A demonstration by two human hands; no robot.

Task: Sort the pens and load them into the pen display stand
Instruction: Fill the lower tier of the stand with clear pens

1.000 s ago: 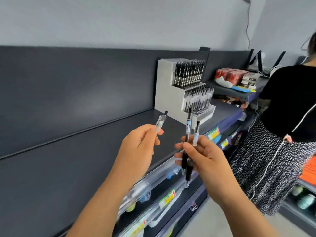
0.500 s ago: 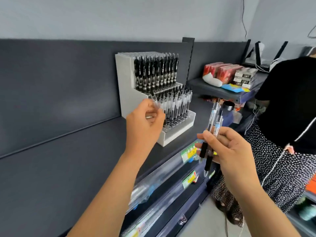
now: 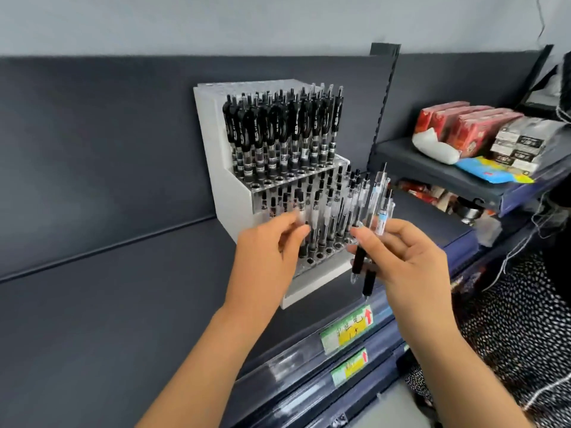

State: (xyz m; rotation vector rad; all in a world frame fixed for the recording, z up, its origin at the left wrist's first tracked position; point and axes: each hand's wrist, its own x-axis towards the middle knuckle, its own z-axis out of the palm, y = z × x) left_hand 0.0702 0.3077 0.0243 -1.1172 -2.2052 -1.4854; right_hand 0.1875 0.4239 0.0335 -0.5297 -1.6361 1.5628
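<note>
Where the dark shelf (image 3: 123, 304) meets its back panel stands a white two-tier pen display stand (image 3: 213, 143) — upper tier filled with black-clipped pens (image 3: 278, 128), lower tier with clear-barrelled pens (image 3: 327, 211). Right hand (image 3: 401, 257): clenched around two clear pens (image 3: 375, 217), upright, tips down, just before the lower tier. Left hand (image 3: 268, 248): fingertips at the lower-tier pens, blurred — whether they pinch one cannot be told. Price labels (image 3: 346, 330) on the shelf edge below.

Two bare forearms, bare wrists, bare left hand (image 3: 266, 252), bare right hand (image 3: 412, 262), slender fingers
</note>
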